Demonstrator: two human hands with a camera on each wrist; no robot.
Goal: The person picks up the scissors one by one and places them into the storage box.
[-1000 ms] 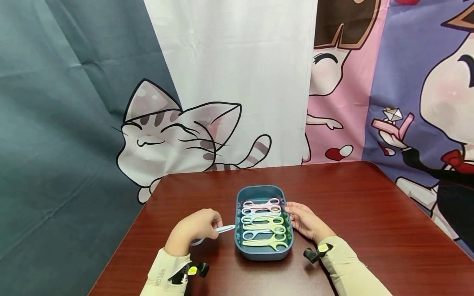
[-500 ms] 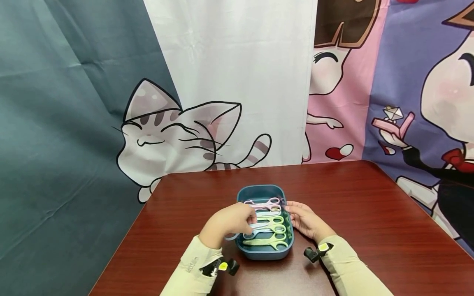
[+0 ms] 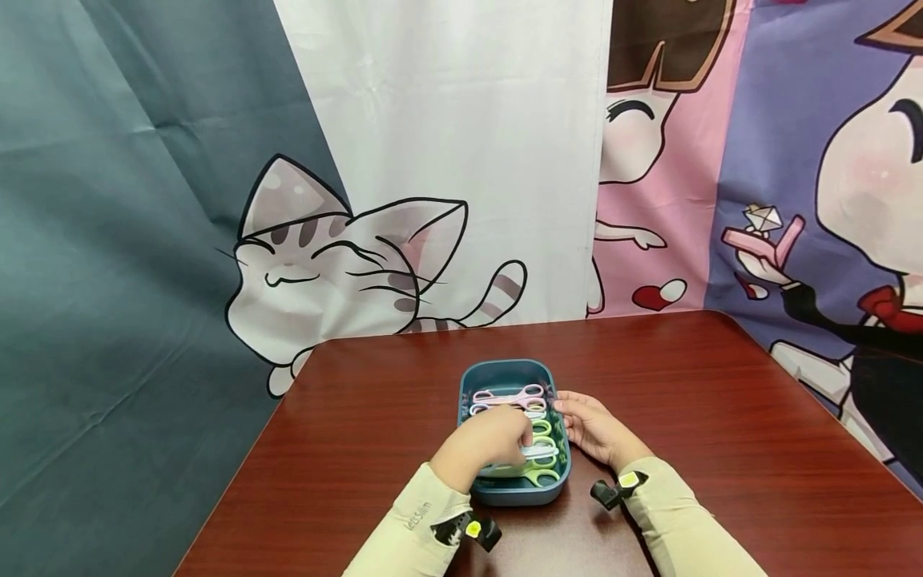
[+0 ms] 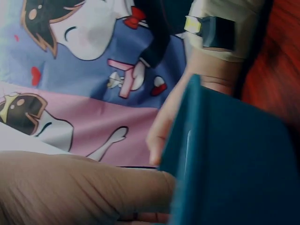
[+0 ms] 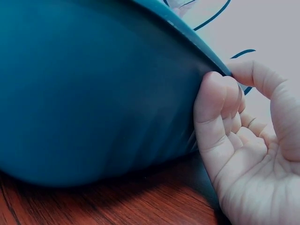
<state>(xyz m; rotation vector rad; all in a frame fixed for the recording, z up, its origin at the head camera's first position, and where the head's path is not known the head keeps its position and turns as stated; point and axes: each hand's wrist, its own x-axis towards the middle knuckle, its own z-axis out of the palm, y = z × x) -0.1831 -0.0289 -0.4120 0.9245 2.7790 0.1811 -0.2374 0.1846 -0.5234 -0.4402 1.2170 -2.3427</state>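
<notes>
A dark teal bin (image 3: 508, 373) stands on the table with several pairs of pastel scissors lying crosswise in it. Pink scissors (image 3: 512, 399) are at its far end and green scissors (image 3: 542, 477) at its near end. My left hand (image 3: 486, 441) reaches over the left wall and holds light blue scissors (image 3: 542, 453), whose blades point right; the hand hides their handles. In the left wrist view the bin wall hides the left fingertips. My right hand (image 5: 248, 145) pinches the bin's right rim between thumb and fingers.
The reddish-brown wooden table (image 3: 678, 385) extends around the bin on all sides. Behind it hangs a cartoon-printed cloth (image 3: 461, 144). A small black camera is strapped to each wrist.
My left hand has carried the light blue scissors from the table left of the bin rightward, over its left wall and in among the others. My right hand has kept its grip on the rim.
</notes>
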